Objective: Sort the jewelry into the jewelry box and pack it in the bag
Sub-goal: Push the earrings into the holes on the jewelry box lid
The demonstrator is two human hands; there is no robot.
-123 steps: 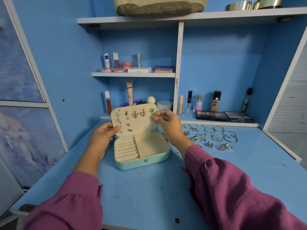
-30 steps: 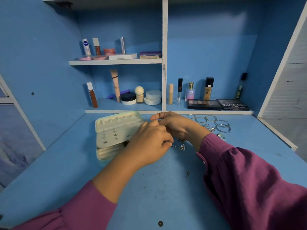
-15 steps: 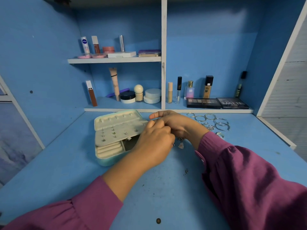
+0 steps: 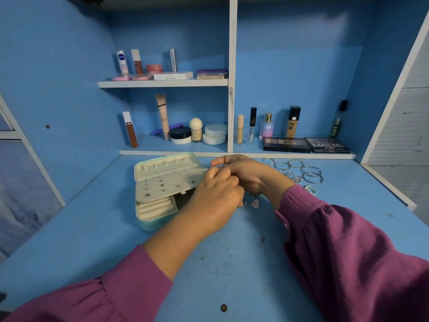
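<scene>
The teal jewelry box (image 4: 148, 223) lies open left of centre on the blue desk. Its cream earring panel (image 4: 166, 185) is folded down over the tray, stud posts pointing up. Ring rolls (image 4: 155, 207) show below it. My left hand (image 4: 216, 197) reaches across the box's right half with curled fingers and pinches a small earring piece at the panel's right corner; the piece itself is hidden. My right hand (image 4: 251, 175) meets it there, index finger straight, the other fingers curled on the panel's edge. A triangular earring (image 4: 255, 203) lies beside my wrists.
Hoop bangles (image 4: 301, 169), a tangle of small silver pieces (image 4: 293, 178) and a ring (image 4: 310, 188) lie at the right rear of the desk. Cosmetics fill the shelves behind, with two dark palettes (image 4: 286, 144) at the desk's back edge. A dark screw head (image 4: 223, 307) marks the desk front.
The earring panel, upright four seconds ago, now lies folded over the box. My left hand has crossed to the panel's right corner and joined the right. Over the last second both hands barely moved.
</scene>
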